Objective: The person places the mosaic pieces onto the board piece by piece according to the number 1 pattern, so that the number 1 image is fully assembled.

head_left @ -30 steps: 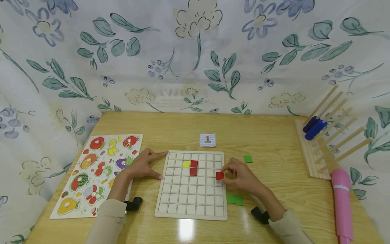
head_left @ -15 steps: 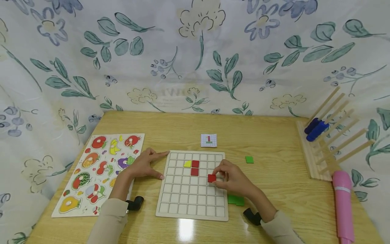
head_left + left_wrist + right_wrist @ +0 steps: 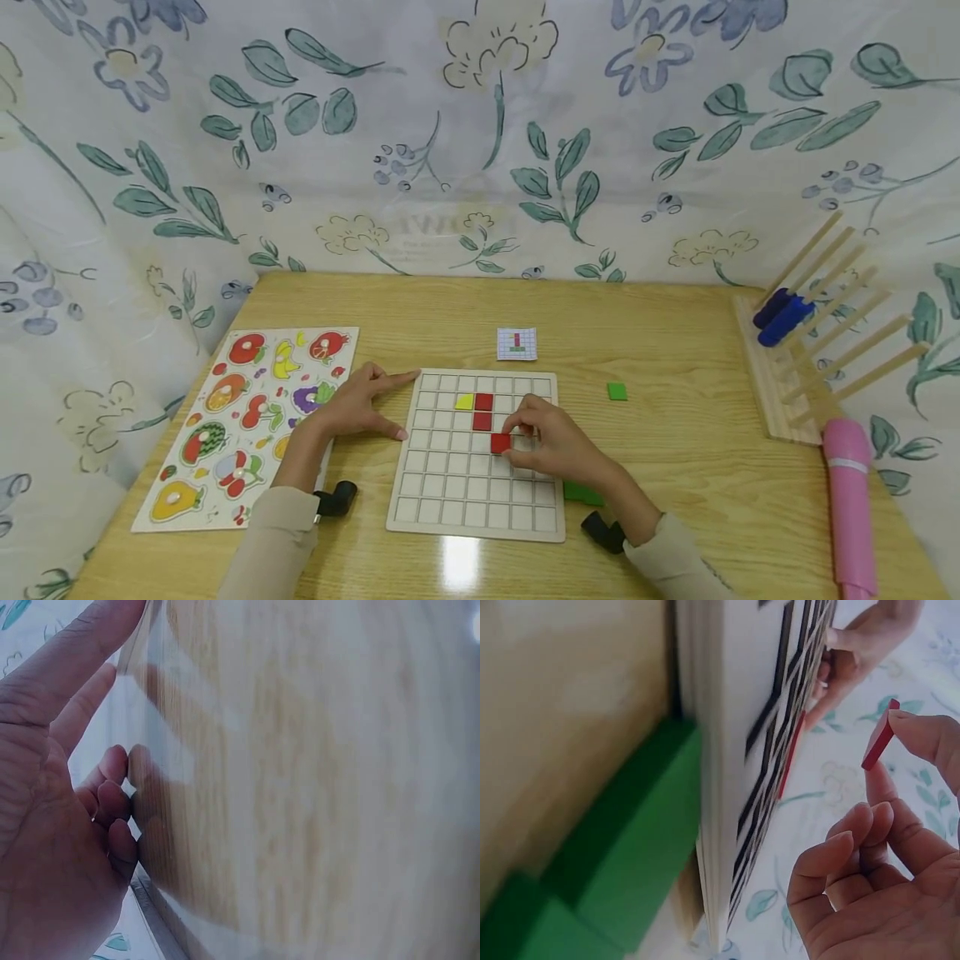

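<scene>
My right hand pinches a red square tile between thumb and index finger. The right wrist view shows this tile tilted and raised off the wooden grid board. Two red tiles lie one below the other in its cells, with a yellow piece left of the upper one. My left hand spreads thumb and index finger along the board's left edge, fingertips at the rim; its other fingers are bent close over the table. Behind the board lies a small pattern card.
Green tiles lie by the board's right edge, partly hidden by my right hand. Another green tile lies farther back. A fruit puzzle board is at left. A pegged wooden stand and a pink cylindrical object are at right.
My right hand has carried the red tile leftward over the board, from its right edge to just below and right of the two red tiles. The left hand has stayed at the edge.
</scene>
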Demonstrator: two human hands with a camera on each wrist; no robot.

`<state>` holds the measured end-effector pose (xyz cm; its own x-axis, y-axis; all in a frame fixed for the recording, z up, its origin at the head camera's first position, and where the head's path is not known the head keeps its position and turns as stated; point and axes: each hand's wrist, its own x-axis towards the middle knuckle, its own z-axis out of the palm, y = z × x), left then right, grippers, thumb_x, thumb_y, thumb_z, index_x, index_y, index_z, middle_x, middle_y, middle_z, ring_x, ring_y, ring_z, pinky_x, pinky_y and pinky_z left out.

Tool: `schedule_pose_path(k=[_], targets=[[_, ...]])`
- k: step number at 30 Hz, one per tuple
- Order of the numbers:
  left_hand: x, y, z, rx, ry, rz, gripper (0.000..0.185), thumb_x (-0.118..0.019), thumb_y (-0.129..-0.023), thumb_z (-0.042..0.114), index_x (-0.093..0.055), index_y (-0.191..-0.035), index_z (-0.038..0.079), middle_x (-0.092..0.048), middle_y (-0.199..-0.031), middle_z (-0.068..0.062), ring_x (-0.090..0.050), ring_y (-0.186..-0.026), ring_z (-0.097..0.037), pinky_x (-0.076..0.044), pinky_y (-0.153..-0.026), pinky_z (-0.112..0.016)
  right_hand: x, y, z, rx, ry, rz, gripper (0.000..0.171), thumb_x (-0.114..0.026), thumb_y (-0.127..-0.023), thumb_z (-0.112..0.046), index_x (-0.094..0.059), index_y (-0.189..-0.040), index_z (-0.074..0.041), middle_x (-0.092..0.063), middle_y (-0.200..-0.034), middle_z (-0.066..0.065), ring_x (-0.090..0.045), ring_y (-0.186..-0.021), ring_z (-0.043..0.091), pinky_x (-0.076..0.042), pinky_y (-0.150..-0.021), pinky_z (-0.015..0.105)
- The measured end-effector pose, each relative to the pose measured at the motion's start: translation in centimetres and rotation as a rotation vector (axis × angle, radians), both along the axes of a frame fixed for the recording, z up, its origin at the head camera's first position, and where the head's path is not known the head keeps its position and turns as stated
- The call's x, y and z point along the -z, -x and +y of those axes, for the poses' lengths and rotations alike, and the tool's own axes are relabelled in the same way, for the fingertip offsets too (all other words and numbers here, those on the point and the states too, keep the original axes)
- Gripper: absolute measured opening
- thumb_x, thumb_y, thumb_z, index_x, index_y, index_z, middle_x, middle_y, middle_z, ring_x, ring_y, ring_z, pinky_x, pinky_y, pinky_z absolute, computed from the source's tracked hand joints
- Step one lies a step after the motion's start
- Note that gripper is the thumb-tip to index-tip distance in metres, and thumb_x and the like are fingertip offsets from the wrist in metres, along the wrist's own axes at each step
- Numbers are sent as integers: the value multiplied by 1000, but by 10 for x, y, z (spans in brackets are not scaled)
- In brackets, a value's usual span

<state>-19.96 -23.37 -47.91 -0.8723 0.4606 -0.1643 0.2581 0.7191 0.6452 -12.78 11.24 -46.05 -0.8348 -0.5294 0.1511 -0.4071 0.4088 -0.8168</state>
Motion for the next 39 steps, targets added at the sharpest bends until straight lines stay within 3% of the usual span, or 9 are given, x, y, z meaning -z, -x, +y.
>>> schedule_pose_path(k=[10, 28, 39], targets=[[-2, 1, 1, -15, 16, -12, 98, -93, -63, 42, -48, -148, 27, -33, -98, -7, -32, -90, -21, -30, -76, -36, 2, 3, -11, 4, -30, -4, 13, -79, -80, -9, -71, -90, -9, -49, -82, 6, -45, -79, 13, -38, -67, 21], [-3, 0, 0, -23, 12, -17, 97, -92, -63, 43, -48, -148, 27, -32, -97, -7, -32, -89, -21, -30, -76, -37, 2, 12, -27, 48, -258, 74, 20, -84, -80, -18, -74, -94, -7, -50, -82, -2, -42, -72, 7, -39, -66, 22], [-7, 2, 1, -14, 8, -21, 97, -92, -63, 43, -49, -148, 27, -33, -97, -6, -33, -89, -21, -30, -77, -37, 1, 14, -34, 49, -359, 111, 19, -82, -82, -22, -78, -96, -10, -54, -89, -3, -46, -79, 7, -44, -71, 25]])
